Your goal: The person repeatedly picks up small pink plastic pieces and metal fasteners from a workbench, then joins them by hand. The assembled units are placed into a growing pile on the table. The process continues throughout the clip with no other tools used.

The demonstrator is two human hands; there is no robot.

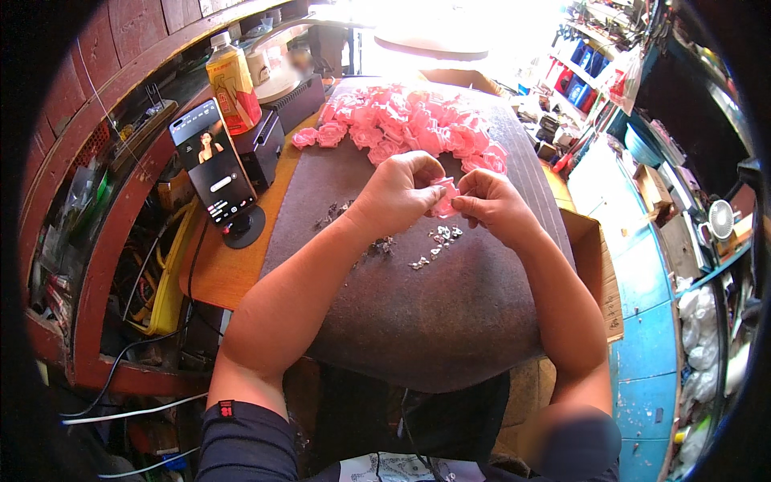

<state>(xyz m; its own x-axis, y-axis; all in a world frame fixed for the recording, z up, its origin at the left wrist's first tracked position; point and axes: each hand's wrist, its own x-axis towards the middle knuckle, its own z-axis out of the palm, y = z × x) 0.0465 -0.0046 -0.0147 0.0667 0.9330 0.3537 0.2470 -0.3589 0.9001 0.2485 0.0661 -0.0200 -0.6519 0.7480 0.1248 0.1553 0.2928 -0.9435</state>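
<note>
At the grey felt mat (450,321), I pinch one pink fabric flower (444,199) between my left hand (401,189) and right hand (491,205), a large finished heap (409,124) behind, small metal pieces (438,241) waiting unused.

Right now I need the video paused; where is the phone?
In the head view the phone stands on a round stand at the table's left, beside the orange bottle.
</note>
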